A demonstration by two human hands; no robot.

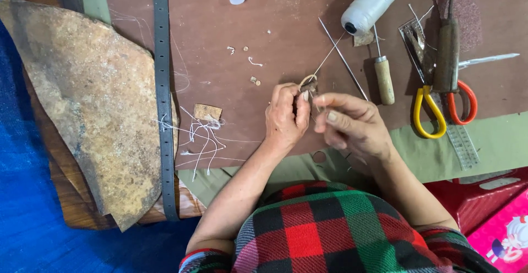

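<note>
My left hand (286,114) pinches a small brown leather piece (308,83) with a loop at its top, over the brown work board (258,42). My right hand (352,124) sits right beside it, fingertips closed near the piece; a thin white thread (329,56) runs from there up to a large white thread spool (375,0). Whether a needle is in the fingers I cannot tell.
A long dark belt strap (163,86) lies vertically at left, beside a big rough leather hide (88,102). Loose white threads (201,132) and a leather scrap (207,112) lie nearby. A wooden-handled awl (384,77), yellow and orange scissors (440,102), a ruler (462,141) sit right.
</note>
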